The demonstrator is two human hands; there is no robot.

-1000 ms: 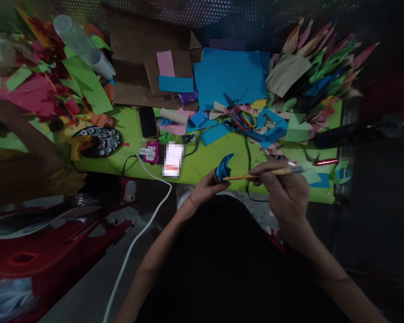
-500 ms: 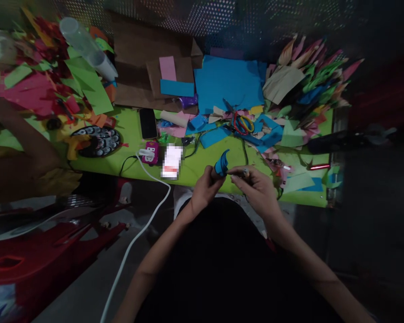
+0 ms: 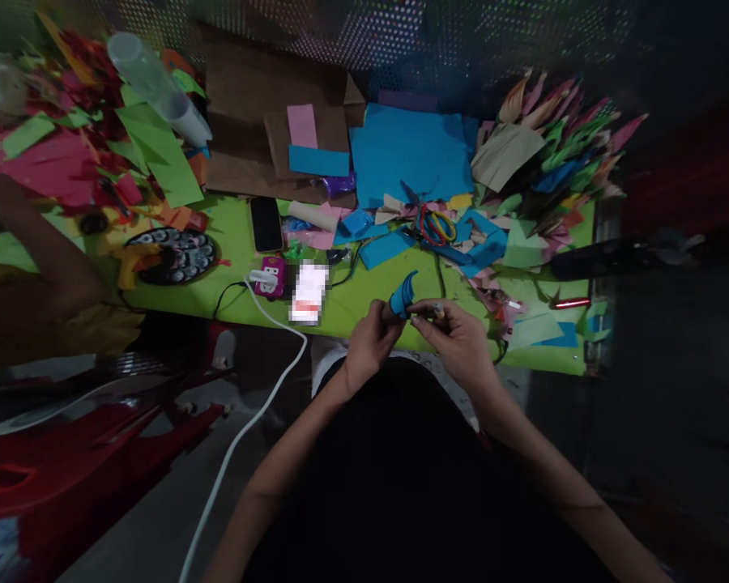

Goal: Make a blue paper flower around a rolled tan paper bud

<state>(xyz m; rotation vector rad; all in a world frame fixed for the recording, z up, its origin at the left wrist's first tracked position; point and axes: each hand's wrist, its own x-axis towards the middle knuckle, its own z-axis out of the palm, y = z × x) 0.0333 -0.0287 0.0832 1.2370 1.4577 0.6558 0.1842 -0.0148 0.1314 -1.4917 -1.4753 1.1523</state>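
Observation:
Curled pieces of blue paper (image 3: 402, 298) stand up from my left hand (image 3: 368, 344), whose fingers are closed round their lower end. My right hand (image 3: 454, 332) is pinched beside the paper, thumb and forefinger together at its right edge. Whether those fingertips grip the paper or something small, I cannot make out. A small cylindrical thing (image 3: 438, 310) shows between the fingers of my right hand; its kind is unclear. Both hands are above the near edge of the green table (image 3: 377, 285). Beyond them lie scissors with red and yellow handles (image 3: 436, 225), among blue paper scraps.
A lit phone (image 3: 309, 291), a dark phone (image 3: 266, 225) and a pink power socket (image 3: 271, 277) with a white cable lie left of my hands. Blue sheets (image 3: 413, 154) and brown paper (image 3: 236, 121) are behind. Paper petals (image 3: 564, 129) are heaped right. Another person's arm (image 3: 42, 235) is at far left.
My hands stay almost in place round the blue paper, with only a slight shift of the fingers. The whole view has moved a little.

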